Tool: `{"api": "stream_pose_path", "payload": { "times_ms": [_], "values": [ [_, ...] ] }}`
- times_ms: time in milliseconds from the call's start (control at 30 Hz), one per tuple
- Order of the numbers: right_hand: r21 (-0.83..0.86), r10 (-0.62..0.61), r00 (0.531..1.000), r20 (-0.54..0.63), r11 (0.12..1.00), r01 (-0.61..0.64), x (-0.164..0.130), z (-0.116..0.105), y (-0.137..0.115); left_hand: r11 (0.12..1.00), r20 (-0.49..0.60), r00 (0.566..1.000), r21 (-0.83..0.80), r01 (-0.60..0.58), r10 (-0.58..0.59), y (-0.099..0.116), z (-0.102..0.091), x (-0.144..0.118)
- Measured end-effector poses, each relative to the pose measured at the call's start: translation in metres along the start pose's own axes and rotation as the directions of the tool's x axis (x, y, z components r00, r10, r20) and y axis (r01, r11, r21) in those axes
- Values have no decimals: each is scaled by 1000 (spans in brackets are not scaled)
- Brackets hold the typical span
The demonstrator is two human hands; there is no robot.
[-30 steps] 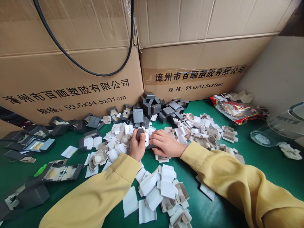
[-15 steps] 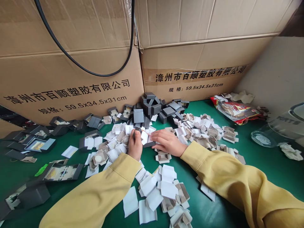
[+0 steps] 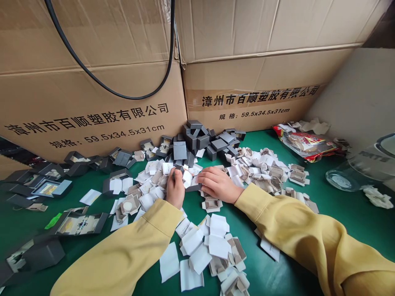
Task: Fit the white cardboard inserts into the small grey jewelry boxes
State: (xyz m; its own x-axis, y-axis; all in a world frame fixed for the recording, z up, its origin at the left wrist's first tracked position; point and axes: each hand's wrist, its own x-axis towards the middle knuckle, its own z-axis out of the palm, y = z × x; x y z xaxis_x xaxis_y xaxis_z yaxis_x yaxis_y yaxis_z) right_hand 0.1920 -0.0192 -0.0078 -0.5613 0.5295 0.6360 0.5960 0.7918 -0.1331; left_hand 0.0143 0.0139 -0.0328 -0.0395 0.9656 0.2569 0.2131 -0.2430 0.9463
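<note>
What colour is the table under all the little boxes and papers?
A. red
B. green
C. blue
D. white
B: the table shows bare green between the white papers, the grey boxes and both hands, left and right.

grey box tipped flatter | white insert now showing | hands barely shifted
</note>
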Motion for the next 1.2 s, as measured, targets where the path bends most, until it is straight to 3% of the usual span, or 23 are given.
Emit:
{"api": "stream_pose_path", "payload": {
  "times_ms": [167, 267, 433, 667, 867, 1000, 1200],
  "values": [
    [181, 0, 1000, -19, 984, 4, 3, -4, -6, 1000, -10, 1000, 3, 11, -11, 10, -2, -2],
    [284, 98, 994, -44, 955, -81, 5, -4, -8, 997, 25, 998, 60, -56, 54, 18, -5, -4],
    [292, 219, 976, 7, 933, -212, 5, 3, -8, 979, 152, 975, 96, -177, 161, 27, -5, -10],
    [315, 286, 958, -8, 910, -269, 5, 3, -12, 969, 181, 967, 136, -207, 181, 24, -3, -11],
    [344, 322, 946, -36, 893, -291, 5, 6, -13, 952, 281, 930, 127, -279, 235, 22, -2, -13],
    [340, 314, 948, -59, 899, -277, 4, 7, -13, 955, 292, 927, 107, -277, 236, 22, -2, -13],
    [320, 284, 955, -86, 916, -243, 5, 6, -14, 981, 231, 961, 90, -174, 150, 24, -2, -11]
  ]
}}
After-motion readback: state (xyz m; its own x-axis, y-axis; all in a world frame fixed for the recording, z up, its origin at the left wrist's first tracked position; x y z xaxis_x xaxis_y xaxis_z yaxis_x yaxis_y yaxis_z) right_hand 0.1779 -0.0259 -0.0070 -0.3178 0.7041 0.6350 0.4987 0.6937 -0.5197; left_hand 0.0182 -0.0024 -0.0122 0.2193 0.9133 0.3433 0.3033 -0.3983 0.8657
